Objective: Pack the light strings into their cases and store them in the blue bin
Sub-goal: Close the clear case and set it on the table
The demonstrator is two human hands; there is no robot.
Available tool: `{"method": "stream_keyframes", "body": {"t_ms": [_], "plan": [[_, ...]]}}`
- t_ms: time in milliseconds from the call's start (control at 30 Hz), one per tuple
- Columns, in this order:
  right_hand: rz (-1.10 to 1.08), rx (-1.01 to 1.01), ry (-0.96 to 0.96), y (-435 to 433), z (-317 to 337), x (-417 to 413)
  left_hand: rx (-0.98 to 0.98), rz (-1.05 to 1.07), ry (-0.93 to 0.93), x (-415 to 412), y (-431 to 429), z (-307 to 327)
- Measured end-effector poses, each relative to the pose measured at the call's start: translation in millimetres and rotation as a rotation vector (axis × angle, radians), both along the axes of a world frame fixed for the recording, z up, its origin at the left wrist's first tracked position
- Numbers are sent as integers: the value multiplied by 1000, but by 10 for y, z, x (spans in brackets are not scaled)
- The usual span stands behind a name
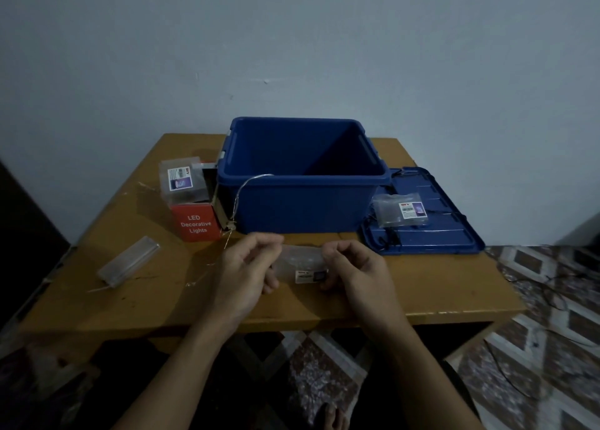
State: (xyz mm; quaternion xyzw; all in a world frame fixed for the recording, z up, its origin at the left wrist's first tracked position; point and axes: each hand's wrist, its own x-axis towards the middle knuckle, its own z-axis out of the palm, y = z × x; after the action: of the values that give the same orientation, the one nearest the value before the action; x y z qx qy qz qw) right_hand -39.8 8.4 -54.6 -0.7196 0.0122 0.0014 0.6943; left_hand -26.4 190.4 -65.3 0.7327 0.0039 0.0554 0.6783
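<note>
Both my hands hold a clear plastic case (302, 262) with a small label, low over the table's front middle. My left hand (250, 267) pinches its left end and my right hand (354, 267) its right end. Behind them stands the open blue bin (302, 202), its inside dark with nothing visible in it. A thin wire light string (242, 196) arcs from the bin's left rim down to the table. A red box marked LED Decorative Lights (194, 223) stands left of the bin with a clear case (181, 183) on top. Another clear case (128, 262) lies at the left.
The bin's blue lid (448, 234) lies flat right of the bin, bearing a clear labelled case (401, 212) and a dark wire. The wooden table (162, 299) stands against a pale wall. Patterned floor with loose dark cables lies to the right.
</note>
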Motion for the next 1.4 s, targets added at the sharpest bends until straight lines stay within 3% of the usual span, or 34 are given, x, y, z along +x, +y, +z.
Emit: {"method": "stream_keyframes", "body": {"t_ms": [300,467,600,900,1233,1400], "plan": [[-239,-39,-42,98,-84,45,111,161,-19,71,-112,-73],[-389,-21,-66,155,-118,149,100,125,-41,67,-286,39],[-377,6,-52,179,-91,174,110,99,-27,55,-319,25],[-311,-164,-34,188,-64,125,177,97,-27,35,-309,23],[-275,-423,-115,173,-122,107,247,86,45,22,-259,52],[-347,-496,-258,202,-190,65,335,10,71,-35,-204,92]]}}
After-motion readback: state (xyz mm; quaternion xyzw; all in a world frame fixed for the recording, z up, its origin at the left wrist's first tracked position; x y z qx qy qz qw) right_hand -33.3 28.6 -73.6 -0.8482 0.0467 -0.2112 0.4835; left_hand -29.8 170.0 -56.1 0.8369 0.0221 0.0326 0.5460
